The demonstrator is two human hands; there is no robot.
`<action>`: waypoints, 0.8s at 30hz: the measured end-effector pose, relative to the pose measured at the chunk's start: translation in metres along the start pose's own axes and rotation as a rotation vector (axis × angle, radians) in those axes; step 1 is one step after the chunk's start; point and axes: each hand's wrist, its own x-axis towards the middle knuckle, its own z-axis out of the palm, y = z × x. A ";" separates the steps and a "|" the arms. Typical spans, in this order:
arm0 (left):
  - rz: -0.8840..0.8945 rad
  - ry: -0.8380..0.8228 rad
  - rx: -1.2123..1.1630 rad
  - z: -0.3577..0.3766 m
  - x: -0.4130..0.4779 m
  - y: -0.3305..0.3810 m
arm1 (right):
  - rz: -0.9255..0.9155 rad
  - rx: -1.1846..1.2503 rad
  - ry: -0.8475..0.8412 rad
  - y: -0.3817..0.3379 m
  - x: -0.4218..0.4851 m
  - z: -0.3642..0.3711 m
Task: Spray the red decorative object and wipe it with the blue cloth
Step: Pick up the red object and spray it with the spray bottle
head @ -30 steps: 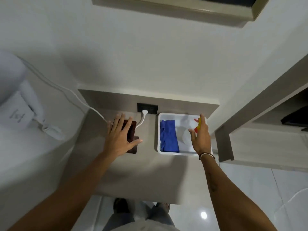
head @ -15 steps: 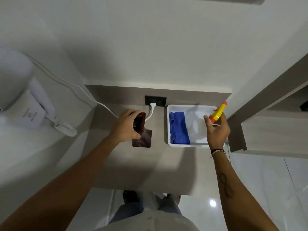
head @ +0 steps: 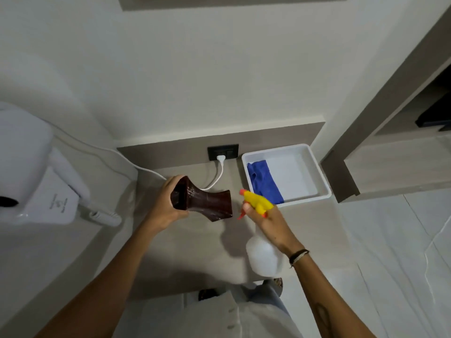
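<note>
A: Edges first?

B: I see the counter (head: 185,250) run from the back strip with the outlet (head: 223,151) to a front edge just over my legs. Left of it a white bed surface with a hair dryer (head: 31,167); right, a wood shelf unit (head: 390,152) and open tiled floor (head: 402,252). Most of the counter's middle and front is bare, so there's room there.

A: Containers?

B: White tray (head: 323,181) in the counter's back right corner, close to the shelf unit. Blue cloth (head: 264,182) lies bunched along its left side; the rest of the tray floor shows bare.

A: Hands?

B: My left hand (head: 168,203) is wrapped round one flared end of the red decorative object (head: 205,200), held lying sideways above the counter, other end pointing right. My right hand (head: 271,220) grips the spray bottle (head: 263,254) at the neck, yellow head (head: 257,201) up front, orange nozzle aimed toward the object, just beside its free end, not touching. White cable (head: 217,176) runs from the plug behind the object.
</note>
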 end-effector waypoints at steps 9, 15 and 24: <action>-0.057 -0.013 -0.005 -0.011 -0.001 -0.011 | -0.089 -0.342 -0.131 -0.008 0.031 0.040; -0.060 -0.010 0.008 -0.009 -0.003 -0.014 | -0.033 -0.389 -0.181 0.001 0.040 0.035; -0.049 -0.083 0.042 -0.015 -0.009 -0.017 | 0.148 -0.605 -0.044 0.029 0.039 0.018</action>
